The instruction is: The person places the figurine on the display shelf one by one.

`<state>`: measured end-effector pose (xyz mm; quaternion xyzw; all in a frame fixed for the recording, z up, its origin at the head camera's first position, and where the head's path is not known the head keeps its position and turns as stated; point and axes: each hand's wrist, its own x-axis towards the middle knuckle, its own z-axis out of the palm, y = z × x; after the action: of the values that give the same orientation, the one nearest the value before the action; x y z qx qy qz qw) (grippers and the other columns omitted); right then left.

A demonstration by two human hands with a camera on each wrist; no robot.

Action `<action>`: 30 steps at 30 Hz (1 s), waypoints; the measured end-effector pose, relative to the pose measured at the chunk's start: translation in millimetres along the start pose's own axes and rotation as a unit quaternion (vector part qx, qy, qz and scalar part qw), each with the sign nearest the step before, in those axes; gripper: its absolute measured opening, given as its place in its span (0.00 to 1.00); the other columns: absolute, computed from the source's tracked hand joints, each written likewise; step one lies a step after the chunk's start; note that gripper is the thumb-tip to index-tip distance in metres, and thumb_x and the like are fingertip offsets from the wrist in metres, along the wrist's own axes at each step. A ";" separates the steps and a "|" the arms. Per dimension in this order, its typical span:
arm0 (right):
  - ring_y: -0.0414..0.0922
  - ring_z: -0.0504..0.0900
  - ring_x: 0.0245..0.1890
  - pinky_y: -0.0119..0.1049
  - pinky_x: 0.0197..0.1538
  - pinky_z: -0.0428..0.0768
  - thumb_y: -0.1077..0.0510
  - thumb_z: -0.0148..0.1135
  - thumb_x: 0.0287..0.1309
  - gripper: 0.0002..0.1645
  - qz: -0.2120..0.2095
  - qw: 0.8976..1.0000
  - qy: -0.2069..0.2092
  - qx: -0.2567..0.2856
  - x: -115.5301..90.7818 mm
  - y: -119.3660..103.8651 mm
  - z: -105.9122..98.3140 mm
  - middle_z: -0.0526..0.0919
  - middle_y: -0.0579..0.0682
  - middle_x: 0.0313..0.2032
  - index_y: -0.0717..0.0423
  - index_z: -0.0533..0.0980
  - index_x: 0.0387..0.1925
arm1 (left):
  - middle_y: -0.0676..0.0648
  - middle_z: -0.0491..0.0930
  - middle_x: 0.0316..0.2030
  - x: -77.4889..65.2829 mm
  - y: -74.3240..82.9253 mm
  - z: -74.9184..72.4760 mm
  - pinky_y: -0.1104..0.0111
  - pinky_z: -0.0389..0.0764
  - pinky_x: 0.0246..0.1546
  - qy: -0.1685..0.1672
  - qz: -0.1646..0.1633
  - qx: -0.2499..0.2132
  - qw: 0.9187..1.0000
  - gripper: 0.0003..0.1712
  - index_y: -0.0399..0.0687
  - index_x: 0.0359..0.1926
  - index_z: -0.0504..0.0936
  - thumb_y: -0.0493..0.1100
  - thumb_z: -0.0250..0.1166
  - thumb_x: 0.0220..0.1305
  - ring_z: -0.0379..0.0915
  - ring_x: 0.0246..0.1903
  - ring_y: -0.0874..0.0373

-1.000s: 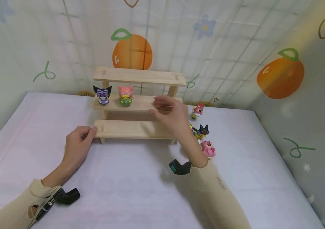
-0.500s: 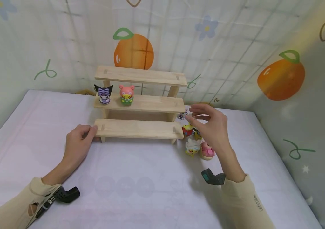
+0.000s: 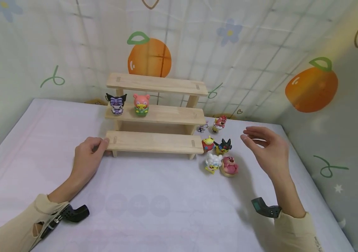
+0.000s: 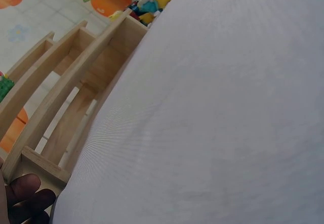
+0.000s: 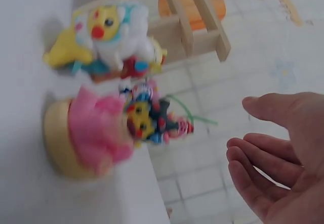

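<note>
At the left end of the three-tier wooden display stand (image 3: 153, 141), my left hand (image 3: 86, 158) grips the lowest step, thumb on top and dark fingers (image 4: 31, 204) beneath it in the left wrist view. My right hand (image 3: 268, 151) hovers over the right of the table, fingers gently bent, nothing in it. On the middle step stand a purple-and-black figurine (image 3: 117, 105) and a pink-and-green figurine (image 3: 141, 105). Nearest to the right hand is a cluster including a pink bear figurine (image 3: 230, 166), a white-and-yellow figurine (image 3: 213, 162) and a black-eared yellow figurine (image 3: 223, 146).
Beside the stand's right end are a red-and-yellow figurine (image 3: 208, 143), a small pale figurine (image 3: 202, 126) and a red-and-pink figurine (image 3: 219, 124). A white cloth (image 3: 153, 224) covers the table. Behind hangs a curtain (image 3: 248, 77) printed with oranges.
My right hand has moved from the middle step, rightward past the loose figurines, to the right of the table. The left hand keeps its hold on the stand.
</note>
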<state>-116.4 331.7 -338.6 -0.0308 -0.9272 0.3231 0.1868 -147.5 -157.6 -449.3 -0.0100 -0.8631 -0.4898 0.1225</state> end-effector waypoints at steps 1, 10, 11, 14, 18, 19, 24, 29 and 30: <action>0.22 0.78 0.46 0.13 0.50 0.74 0.44 0.70 0.68 0.25 0.003 1.000 0.001 -0.003 -1.6 3.7 -2.4 0.88 0.52 0.53 0.53 0.82 0.60 | 0.39 0.85 0.41 -0.1 0.0 0.2 0.66 0.72 0.44 -0.001 0.000 0.000 1.000 0.24 0.39 0.35 0.88 0.52 0.58 0.80 0.76 0.42 0.52; 0.20 0.78 0.45 0.14 0.51 0.75 0.43 0.70 0.68 0.25 0.012 1.000 0.003 0.001 -5.5 10.0 -8.4 0.89 0.52 0.53 0.51 0.83 0.59 | 0.39 0.85 0.41 -0.7 3.2 -3.3 0.66 0.71 0.44 0.003 -0.005 0.006 1.000 0.24 0.38 0.36 0.88 0.52 0.58 0.80 0.75 0.42 0.52; 0.20 0.78 0.45 0.14 0.50 0.74 0.43 0.70 0.68 0.25 0.012 1.000 0.001 0.001 -5.8 9.7 -8.4 0.89 0.52 0.53 0.52 0.83 0.59 | 0.39 0.85 0.41 -0.8 3.6 -3.0 0.66 0.71 0.43 0.003 -0.005 0.006 1.000 0.24 0.38 0.36 0.88 0.52 0.58 0.80 0.75 0.42 0.52; 0.19 0.78 0.44 0.14 0.50 0.75 0.44 0.70 0.68 0.25 0.010 1.000 -0.006 0.001 -7.8 11.1 -9.2 0.89 0.53 0.53 0.53 0.83 0.59 | 0.39 0.85 0.41 -0.9 4.5 -0.9 0.66 0.71 0.44 0.002 -0.004 0.003 1.000 0.24 0.38 0.35 0.88 0.52 0.59 0.80 0.75 0.42 0.52; 0.19 0.78 0.44 0.14 0.50 0.75 0.44 0.69 0.69 0.25 0.010 1.000 -0.015 -0.007 -11.8 17.3 -9.7 0.89 0.54 0.53 0.54 0.83 0.59 | 0.38 0.85 0.42 -1.8 4.5 1.3 0.65 0.71 0.45 0.000 -0.004 -0.001 1.000 0.24 0.38 0.35 0.89 0.52 0.59 0.80 0.77 0.43 0.51; 0.20 0.78 0.45 0.14 0.50 0.75 0.43 0.69 0.69 0.25 0.010 1.000 -0.018 -0.009 -13.1 19.2 -9.5 0.89 0.54 0.52 0.54 0.83 0.59 | 0.38 0.86 0.42 -2.0 4.3 1.4 0.64 0.71 0.46 0.000 -0.004 -0.001 1.000 0.24 0.38 0.34 0.89 0.52 0.59 0.79 0.77 0.44 0.51; 0.23 0.78 0.47 0.13 0.50 0.74 0.41 0.68 0.70 0.26 0.013 0.999 -0.032 -0.014 -19.6 25.6 -6.1 0.89 0.54 0.53 0.53 0.83 0.60 | 0.38 0.85 0.41 -1.2 3.0 0.4 0.64 0.71 0.46 0.004 -0.001 0.003 1.000 0.24 0.38 0.34 0.88 0.52 0.59 0.79 0.77 0.44 0.51; 0.21 0.78 0.47 0.12 0.49 0.73 0.40 0.66 0.71 0.25 0.017 0.999 -0.042 -0.002 -29.2 33.3 -3.6 0.89 0.53 0.53 0.51 0.83 0.59 | 0.38 0.85 0.41 0.3 2.0 0.5 0.65 0.71 0.45 0.005 -0.003 0.001 1.000 0.23 0.39 0.34 0.88 0.51 0.59 0.79 0.76 0.43 0.51; 0.21 0.78 0.47 0.12 0.49 0.72 0.40 0.66 0.71 0.25 0.019 0.999 -0.043 -0.003 -32.0 35.3 -2.9 0.89 0.53 0.53 0.51 0.83 0.59 | 0.39 0.85 0.41 0.2 2.0 0.3 0.65 0.71 0.45 0.004 -0.004 0.000 1.000 0.23 0.39 0.34 0.88 0.51 0.59 0.79 0.76 0.43 0.51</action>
<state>-87.9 355.7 -368.6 -0.0354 -0.9346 0.3249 0.1408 -147.5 -156.3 -447.7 -0.0050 -0.8629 -0.4898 0.1241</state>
